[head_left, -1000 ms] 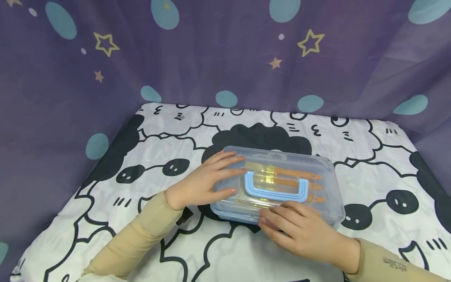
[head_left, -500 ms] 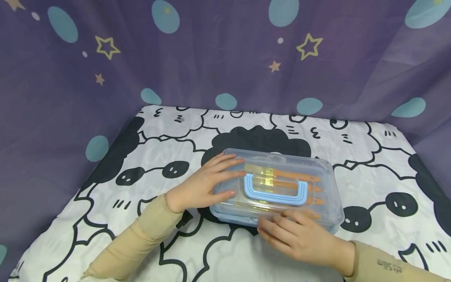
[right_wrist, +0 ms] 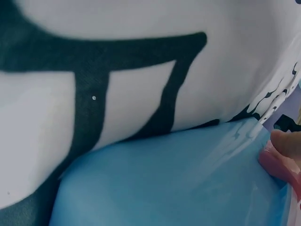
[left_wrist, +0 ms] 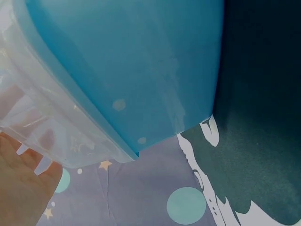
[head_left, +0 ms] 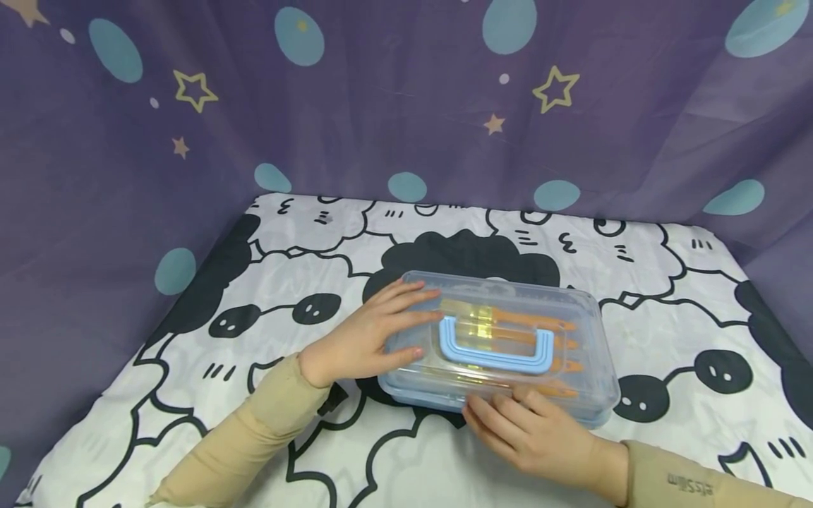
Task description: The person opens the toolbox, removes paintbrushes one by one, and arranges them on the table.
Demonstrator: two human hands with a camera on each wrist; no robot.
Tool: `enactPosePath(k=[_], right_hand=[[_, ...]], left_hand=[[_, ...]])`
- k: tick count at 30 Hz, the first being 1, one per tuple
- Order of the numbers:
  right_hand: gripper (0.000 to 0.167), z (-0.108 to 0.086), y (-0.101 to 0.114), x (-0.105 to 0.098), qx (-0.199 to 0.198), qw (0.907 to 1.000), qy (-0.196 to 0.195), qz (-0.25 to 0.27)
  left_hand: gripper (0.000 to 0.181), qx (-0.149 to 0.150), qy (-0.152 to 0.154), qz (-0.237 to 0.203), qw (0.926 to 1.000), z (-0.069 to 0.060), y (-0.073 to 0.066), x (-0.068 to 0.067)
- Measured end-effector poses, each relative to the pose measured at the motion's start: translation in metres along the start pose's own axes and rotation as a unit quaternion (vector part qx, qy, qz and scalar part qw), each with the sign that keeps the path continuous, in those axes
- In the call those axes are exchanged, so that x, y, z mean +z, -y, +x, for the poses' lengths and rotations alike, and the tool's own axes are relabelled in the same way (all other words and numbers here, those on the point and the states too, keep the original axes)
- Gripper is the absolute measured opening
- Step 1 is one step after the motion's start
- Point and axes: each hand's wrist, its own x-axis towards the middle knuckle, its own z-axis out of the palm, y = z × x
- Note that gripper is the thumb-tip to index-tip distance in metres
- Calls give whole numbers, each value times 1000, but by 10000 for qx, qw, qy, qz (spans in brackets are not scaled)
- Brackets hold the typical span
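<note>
A clear plastic storage box (head_left: 587,353) with a blue base lies on the cloth, lid down. Its light-blue handle (head_left: 495,362) is folded flat. Through the lid show several paintbrushes (head_left: 524,319) with orange handles and yellow ferrules. My left hand (head_left: 365,335) rests on the lid's left end, fingers spread; the left wrist view shows the blue base (left_wrist: 146,70) from the side. At the front edge, my right hand (head_left: 540,437) has curled fingers gripping the rim. In the right wrist view, its thumb (right_wrist: 288,142) lies by a pinkish part, partly cut off.
A white cloth (head_left: 298,268) with black sheep-like drawings covers the surface under the box. Behind it and at both sides hangs a purple curtain (head_left: 394,120) with stars and blue ovals. A small black object (head_left: 333,400) sits beside the left wrist.
The right hand has shifted slightly down and left along the box's front edge, with its fingers drawn lower off the lid. The left hand stays on the lid. The whole view has drifted slightly.
</note>
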Motion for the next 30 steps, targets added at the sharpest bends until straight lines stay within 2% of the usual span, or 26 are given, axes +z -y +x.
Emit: enactPosePath(k=[6, 12, 19, 26, 30], right_hand=[[31, 0, 4, 3, 61, 9999, -74, -100], [31, 0, 7, 4, 211, 9996, -60, -196], [30, -1, 11, 3, 408, 9984, 183, -355], [29, -4, 13, 2, 328, 9968, 488, -547], [29, -5, 15, 2, 358, 9963, 526, -584]], left_hand=[[52, 14, -37, 27, 10000, 0, 1, 0], [47, 7, -56, -32, 10000, -1, 2, 1], [49, 94, -133, -44, 9999, 1, 3, 2], [48, 109, -170, -44, 9998, 0, 3, 2], [46, 125, -178, -15, 9998, 0, 2, 2]])
